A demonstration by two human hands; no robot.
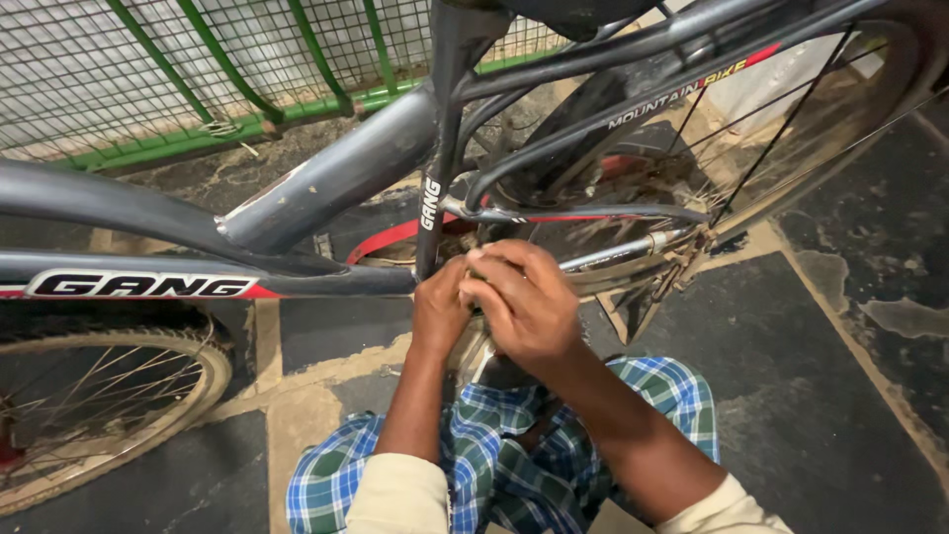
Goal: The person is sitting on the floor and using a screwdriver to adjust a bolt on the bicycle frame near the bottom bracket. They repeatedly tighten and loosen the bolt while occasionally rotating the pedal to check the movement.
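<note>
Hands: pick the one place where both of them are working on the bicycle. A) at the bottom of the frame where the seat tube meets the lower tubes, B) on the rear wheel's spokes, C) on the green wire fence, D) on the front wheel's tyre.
A: the left hand and the right hand are bunched together at the foot of the grey bicycle frame, just below the seat tube, clear of both wheels.

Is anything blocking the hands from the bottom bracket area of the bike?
Nothing visible does. The left hand and right hand are both already on the spot where the seat tube meets the frame's bottom; what they grip is hidden.
</note>
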